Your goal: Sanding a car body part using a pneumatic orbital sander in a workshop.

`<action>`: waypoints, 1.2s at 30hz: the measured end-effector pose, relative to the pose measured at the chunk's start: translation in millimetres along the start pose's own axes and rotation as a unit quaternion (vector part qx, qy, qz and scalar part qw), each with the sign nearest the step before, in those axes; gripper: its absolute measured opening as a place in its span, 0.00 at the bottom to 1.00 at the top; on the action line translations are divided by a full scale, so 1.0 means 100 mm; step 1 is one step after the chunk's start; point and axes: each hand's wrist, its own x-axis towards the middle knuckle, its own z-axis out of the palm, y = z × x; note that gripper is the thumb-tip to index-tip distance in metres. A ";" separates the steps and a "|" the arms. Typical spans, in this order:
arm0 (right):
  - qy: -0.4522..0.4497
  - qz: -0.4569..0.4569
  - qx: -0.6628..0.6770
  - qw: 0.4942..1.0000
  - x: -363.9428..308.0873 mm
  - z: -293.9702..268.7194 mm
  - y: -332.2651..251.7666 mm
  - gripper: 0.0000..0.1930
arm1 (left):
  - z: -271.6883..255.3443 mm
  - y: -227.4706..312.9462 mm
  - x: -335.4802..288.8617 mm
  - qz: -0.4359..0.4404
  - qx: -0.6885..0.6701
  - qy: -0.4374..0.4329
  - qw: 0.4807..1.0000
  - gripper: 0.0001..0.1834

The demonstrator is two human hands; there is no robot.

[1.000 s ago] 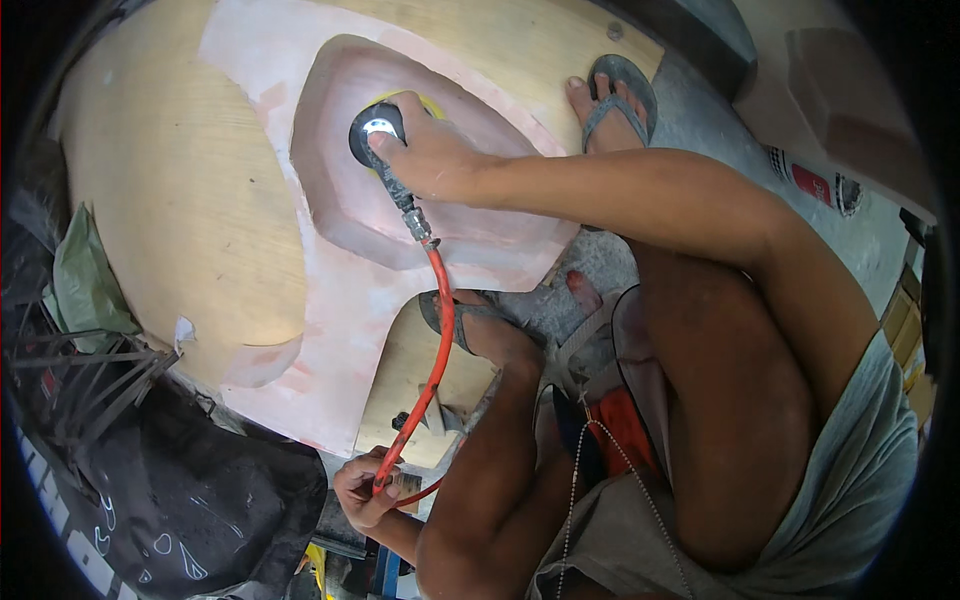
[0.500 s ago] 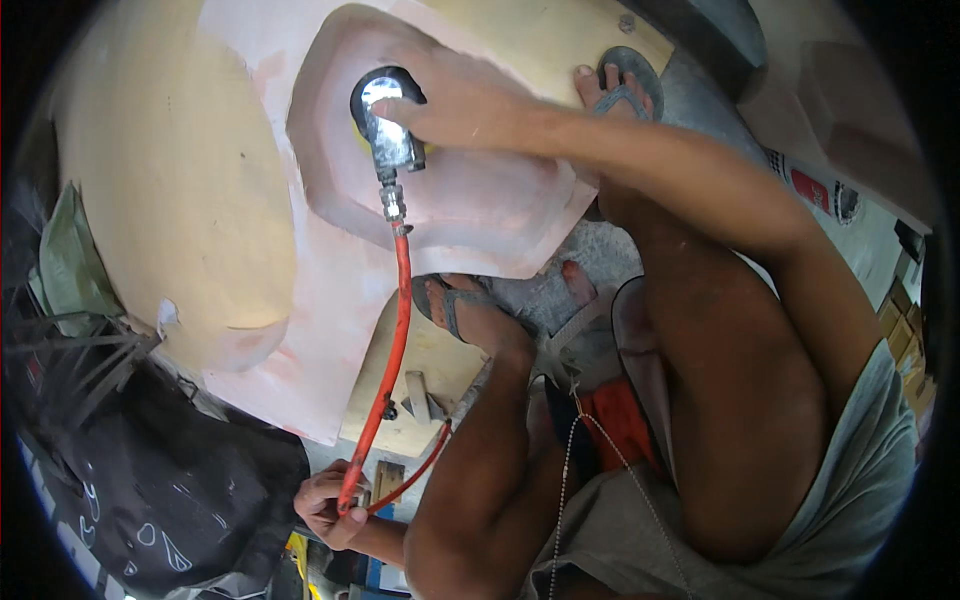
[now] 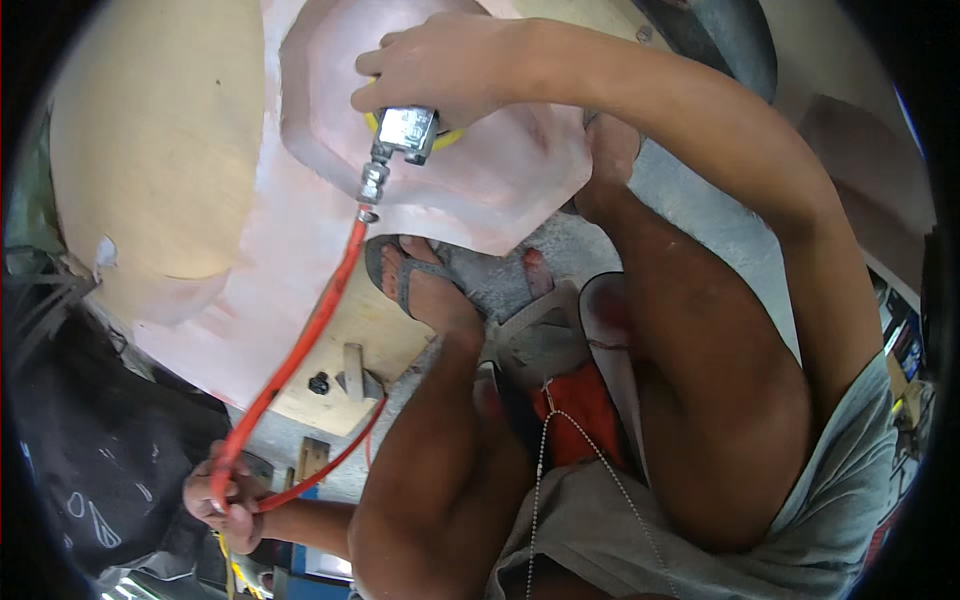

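My right hand (image 3: pixel 435 72) is wrapped over the head of an air sander (image 3: pixel 408 130), a shiny metal tool with a yellow pad edge. The sander rests in the recessed area of a large pale pink and beige moulded panel (image 3: pixel 500 200). From the sander's metal fitting a red air hose (image 3: pixel 297 350) runs down to the lower left. There my left hand (image 3: pixel 225 500) is closed around a bend of the hose, clear of the panel. My right palm and fingers hide the top of the sander.
A small block with an upright handle (image 3: pixel 353 372) and a black knob-like piece (image 3: pixel 318 383) lie on a beige board (image 3: pixel 385 335) near my foot. Black sheeting (image 3: pixel 110 460) covers the lower left. My sandalled foot (image 3: pixel 430 290) stands beside the panel edge.
My right hand has shifted its grip on the sander, now covering its head. My left hand has moved left with the hose. The whole view has shifted slightly.
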 end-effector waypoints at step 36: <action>0.147 0.305 -0.002 0.941 -0.17 0.45 -0.20 0.29 | 0.54 -1.64 1.13 -0.118 0.425 0.277 0.853 0.19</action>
